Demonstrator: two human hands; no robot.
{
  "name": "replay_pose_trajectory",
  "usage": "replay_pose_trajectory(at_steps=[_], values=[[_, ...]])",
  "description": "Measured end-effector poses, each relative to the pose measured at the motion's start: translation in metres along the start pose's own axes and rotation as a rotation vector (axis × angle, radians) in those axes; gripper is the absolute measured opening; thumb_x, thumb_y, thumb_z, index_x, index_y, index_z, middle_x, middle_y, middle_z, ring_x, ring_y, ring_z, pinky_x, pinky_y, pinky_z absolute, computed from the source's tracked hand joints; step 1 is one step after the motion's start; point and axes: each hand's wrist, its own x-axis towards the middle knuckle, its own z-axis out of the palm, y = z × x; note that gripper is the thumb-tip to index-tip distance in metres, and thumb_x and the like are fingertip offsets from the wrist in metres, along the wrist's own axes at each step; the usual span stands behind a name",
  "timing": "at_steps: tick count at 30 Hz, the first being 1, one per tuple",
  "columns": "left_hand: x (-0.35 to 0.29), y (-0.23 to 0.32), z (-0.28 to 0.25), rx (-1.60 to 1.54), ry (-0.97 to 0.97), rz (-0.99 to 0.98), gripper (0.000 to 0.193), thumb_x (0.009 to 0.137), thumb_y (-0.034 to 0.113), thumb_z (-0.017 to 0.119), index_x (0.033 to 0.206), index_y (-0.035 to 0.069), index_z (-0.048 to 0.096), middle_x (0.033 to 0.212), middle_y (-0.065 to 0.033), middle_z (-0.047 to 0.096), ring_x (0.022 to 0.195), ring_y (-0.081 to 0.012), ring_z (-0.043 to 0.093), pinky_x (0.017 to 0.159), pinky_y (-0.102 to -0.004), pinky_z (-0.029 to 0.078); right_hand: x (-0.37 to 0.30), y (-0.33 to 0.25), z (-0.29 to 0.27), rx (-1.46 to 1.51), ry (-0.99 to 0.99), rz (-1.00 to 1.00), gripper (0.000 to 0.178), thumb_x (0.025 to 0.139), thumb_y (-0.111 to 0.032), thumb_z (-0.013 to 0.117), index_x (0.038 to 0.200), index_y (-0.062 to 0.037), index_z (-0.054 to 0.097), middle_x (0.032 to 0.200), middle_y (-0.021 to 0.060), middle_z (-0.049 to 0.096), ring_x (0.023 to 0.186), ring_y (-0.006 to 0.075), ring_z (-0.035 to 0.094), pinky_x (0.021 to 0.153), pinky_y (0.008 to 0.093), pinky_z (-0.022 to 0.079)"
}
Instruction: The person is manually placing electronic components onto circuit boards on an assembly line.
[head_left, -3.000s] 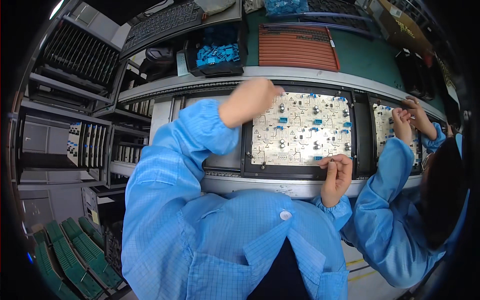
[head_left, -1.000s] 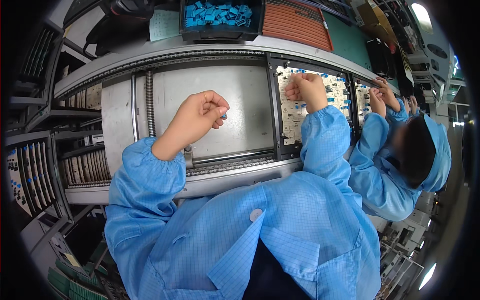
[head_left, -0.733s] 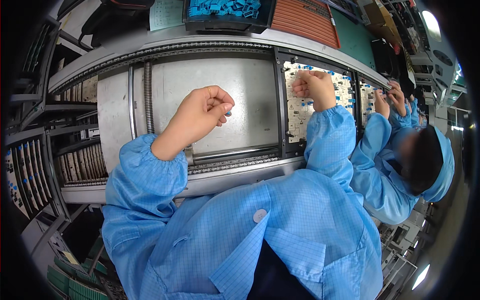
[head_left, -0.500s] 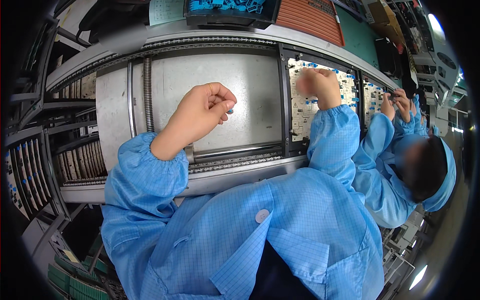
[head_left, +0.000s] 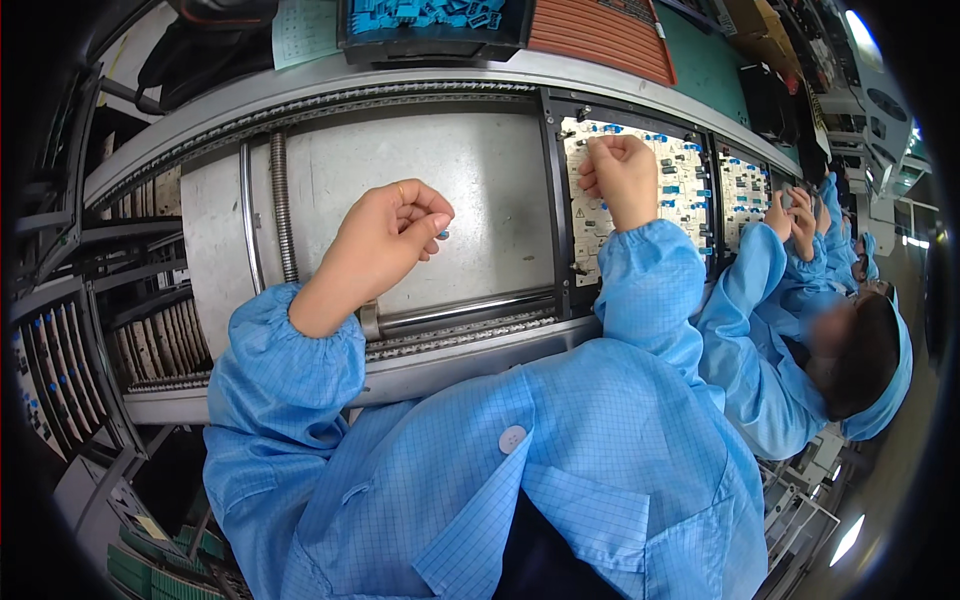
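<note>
My left hand (head_left: 385,240) hovers over the bare metal plate of the conveyor, its fingers curled together. A small blue electronic component (head_left: 443,235) peeks out at its fingertips. To the right, my right hand (head_left: 624,182) is over the upper left part of a cream circuit board (head_left: 588,235), with thumb and fingers pinched close to the board's surface. Whatever those fingers hold is hidden. Blue and dark components stand across this board, which sits in a black frame (head_left: 560,220).
Beyond the rail stands a black bin (head_left: 430,47) of blue components, beside an orange ribbed tray (head_left: 600,42). A second board (head_left: 738,208) lies farther right, where a co-worker's hands (head_left: 795,215) are busy. Racks of boards (head_left: 62,365) stand at left. A threaded rod (head_left: 284,210) crosses the conveyor.
The whole view has shifted slightly. My right hand, blurred before, is now sharper, still pinched over the same board. My left hand has come a little nearer to me, keeping the blue component.
</note>
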Motion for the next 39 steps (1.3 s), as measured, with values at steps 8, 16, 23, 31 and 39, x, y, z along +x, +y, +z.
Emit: replay_pose_trajectory(at_steps=[8, 16, 23, 31, 39], values=[[0.002, -0.006, -0.003, -0.063, -0.006, -0.023, 0.011, 0.094, 0.009, 0.057, 0.099, 0.000, 0.059, 0.085, -0.0048, 0.064, 0.073, -0.0104, 0.060, 0.066, -0.0240, 0.050, -0.003, 0.003, 0.004, -0.039, 0.033, -0.020, 0.019, 0.091, -0.014, 0.059, 0.095, 0.0044, 0.056, 0.068, 0.0081, 0.063, 0.052, 0.0123, 0.060, 0.044, 0.0239, 0.047], [0.002, -0.006, -0.004, -0.061, -0.005, -0.029, 0.010, 0.094, 0.009, 0.057, 0.098, 0.000, 0.059, 0.085, -0.0045, 0.064, 0.072, -0.0100, 0.060, 0.066, -0.0239, 0.050, -0.003, 0.005, 0.012, -0.142, 0.153, -0.102, 0.014, 0.089, -0.008, 0.060, 0.091, 0.0056, 0.057, 0.067, 0.0097, 0.064, 0.052, 0.0123, 0.060, 0.043, 0.0237, 0.047], [0.002, -0.003, -0.006, -0.081, 0.000, -0.017, 0.009, 0.092, 0.005, 0.059, 0.099, 0.000, 0.059, 0.084, -0.0050, 0.064, 0.072, -0.0099, 0.060, 0.065, -0.0234, 0.050, -0.008, -0.002, -0.005, -0.790, 0.123, -0.498, 0.015, 0.084, -0.016, 0.065, 0.084, -0.0012, 0.065, 0.066, 0.0194, 0.064, 0.061, 0.0355, 0.064, 0.061, 0.0409, 0.051], [0.004, -0.011, -0.008, -0.046, 0.047, -0.020, 0.018, 0.088, 0.003, 0.064, 0.104, -0.004, 0.064, 0.086, -0.0086, 0.069, 0.074, -0.0116, 0.064, 0.067, -0.0242, 0.053, 0.129, -0.047, -0.053, -0.663, 0.240, -0.952, 0.014, 0.086, -0.016, 0.063, 0.093, -0.0071, 0.071, 0.078, 0.0112, 0.068, 0.072, 0.0306, 0.063, 0.068, 0.0352, 0.051], [0.006, -0.008, -0.016, -0.020, 0.121, -0.010, 0.021, 0.088, 0.003, 0.063, 0.107, -0.003, 0.066, 0.090, -0.0080, 0.069, 0.076, -0.0104, 0.063, 0.069, -0.0241, 0.053, 0.231, -0.065, -0.025, -0.902, 0.313, -1.107, 0.011, 0.082, -0.018, 0.066, 0.091, -0.0145, 0.071, 0.098, 0.0045, 0.062, 0.098, 0.0295, 0.054, 0.087, 0.0393, 0.048]])
